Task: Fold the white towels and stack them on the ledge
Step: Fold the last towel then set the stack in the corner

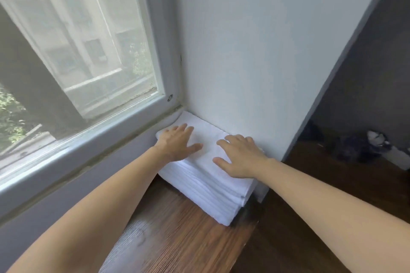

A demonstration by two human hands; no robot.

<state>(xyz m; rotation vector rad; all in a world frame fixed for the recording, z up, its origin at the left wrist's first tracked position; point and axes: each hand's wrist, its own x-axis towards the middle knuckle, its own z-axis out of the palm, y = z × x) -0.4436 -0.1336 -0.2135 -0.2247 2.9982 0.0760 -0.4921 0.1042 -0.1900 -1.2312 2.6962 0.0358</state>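
While both your hands lie flat, fingers spread and grasping nothing, your left hand (177, 143) and right hand (240, 158) press one stack of folded white cloth towels (213, 186) beneath them; its layers are too many to count. It sits on the brown wooden ledge (177, 235), long axis running from the window corner toward you.

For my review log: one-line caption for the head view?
Both hands, left hand and right hand, press flat on stacked white towels in the ledge corner.

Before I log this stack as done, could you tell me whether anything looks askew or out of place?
Nothing stands out. The white towel stack sits squarely in the corner on the wooden ledge, layers aligned, with the left hand and right hand pressing flat on top.
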